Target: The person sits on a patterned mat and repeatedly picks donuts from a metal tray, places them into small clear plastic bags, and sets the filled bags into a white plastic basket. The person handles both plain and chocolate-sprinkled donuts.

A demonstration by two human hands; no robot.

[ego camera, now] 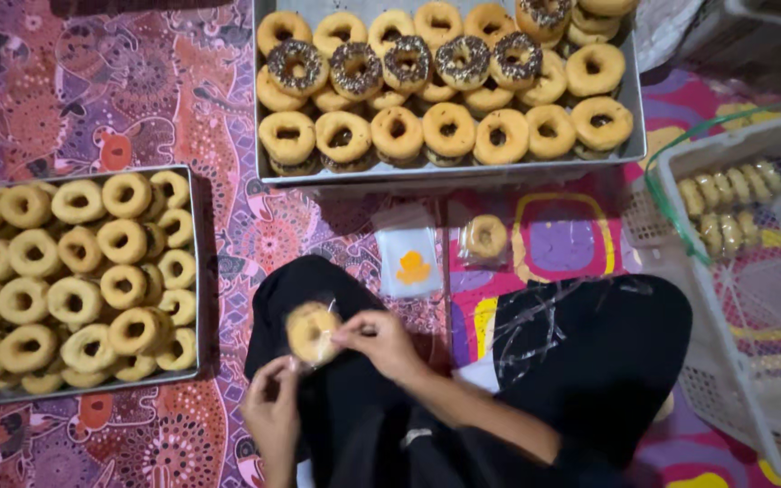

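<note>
**Two hands, one wrapped donut**

Here, the right hand [380, 339] pinches the edge of a clear plastic bag [311, 336] with a plain donut [309, 332] inside — fingers closed on it. The left hand [270, 407] holds the bag from below, fingers curled shut on the plastic. The donut sits over the person's dark lap. Just ahead lie a small pile of empty bags [410, 260] and one bagged donut [486, 237]. A tray of plain donuts [193, 271] sits to the left — another tray [449, 172], some chocolate-topped, is further ahead.
</note>
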